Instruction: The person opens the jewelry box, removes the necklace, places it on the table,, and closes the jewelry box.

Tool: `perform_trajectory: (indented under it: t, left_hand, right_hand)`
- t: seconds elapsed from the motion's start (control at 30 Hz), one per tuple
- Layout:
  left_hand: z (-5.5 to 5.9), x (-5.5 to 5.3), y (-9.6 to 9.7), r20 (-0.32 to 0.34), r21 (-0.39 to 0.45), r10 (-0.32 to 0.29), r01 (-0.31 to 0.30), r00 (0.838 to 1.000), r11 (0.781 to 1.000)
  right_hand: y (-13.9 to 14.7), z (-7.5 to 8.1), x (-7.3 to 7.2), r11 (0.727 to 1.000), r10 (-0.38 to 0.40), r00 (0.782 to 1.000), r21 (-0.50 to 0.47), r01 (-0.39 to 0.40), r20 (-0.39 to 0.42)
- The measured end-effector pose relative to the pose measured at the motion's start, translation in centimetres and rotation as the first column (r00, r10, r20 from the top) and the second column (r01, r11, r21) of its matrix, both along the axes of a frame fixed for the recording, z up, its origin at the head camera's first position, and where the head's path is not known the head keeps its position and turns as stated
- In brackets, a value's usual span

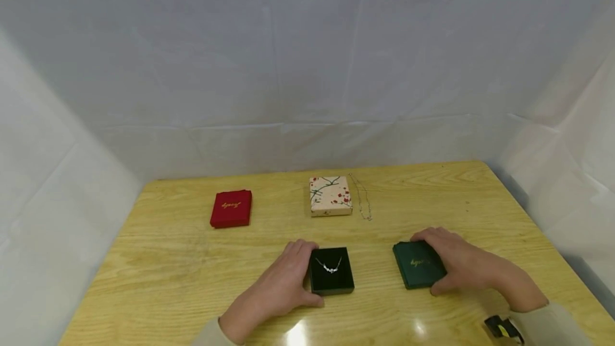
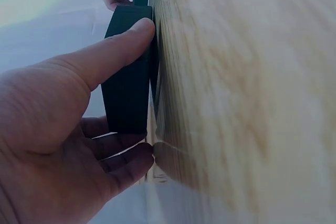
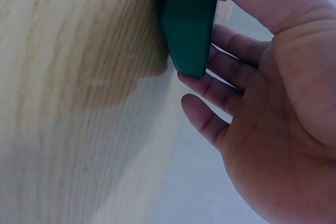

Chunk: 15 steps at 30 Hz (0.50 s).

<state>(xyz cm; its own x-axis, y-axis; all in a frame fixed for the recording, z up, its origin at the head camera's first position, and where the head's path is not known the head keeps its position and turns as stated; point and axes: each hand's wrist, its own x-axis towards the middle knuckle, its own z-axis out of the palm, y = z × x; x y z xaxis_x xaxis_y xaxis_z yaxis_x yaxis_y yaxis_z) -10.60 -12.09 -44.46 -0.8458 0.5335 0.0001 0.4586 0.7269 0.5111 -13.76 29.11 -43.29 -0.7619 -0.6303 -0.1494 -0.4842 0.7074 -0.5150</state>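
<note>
A small dark green jewelry box (image 1: 332,285) lies uncovered on the table, its black insert facing up. On the insert lies a silver chain (image 1: 330,269) with shiny beads. My left hand (image 1: 283,282) grips this box from its left side, thumb at the near edge and fingers at the far edge. To the right, my right hand (image 1: 461,261) holds the green lid (image 1: 416,267), marked with gold lettering, between thumb and fingers. The lid is down at the table top. In the left wrist view, the thumb presses the side of the box (image 2: 126,93).
A red box (image 1: 231,209) with gold lettering sits at the back left of the wooden table (image 1: 168,260). A floral cream box (image 1: 330,196) stands at the back middle, with a silver chain (image 1: 369,207) beside it. White sheeting (image 1: 307,68) encloses the back and sides.
</note>
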Motion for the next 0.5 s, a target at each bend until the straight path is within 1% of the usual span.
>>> perform_trajectory:
  t: [0.5]
  left_hand:
    - [-0.28, -0.16, 0.09, -0.007, -0.028, -0.009, 0.009, 1.0, 1.0]
  right_hand:
    - [0.19, -0.38, -0.13, 1.0, -0.004, 1.0, -0.011, 0.004, 0.007]
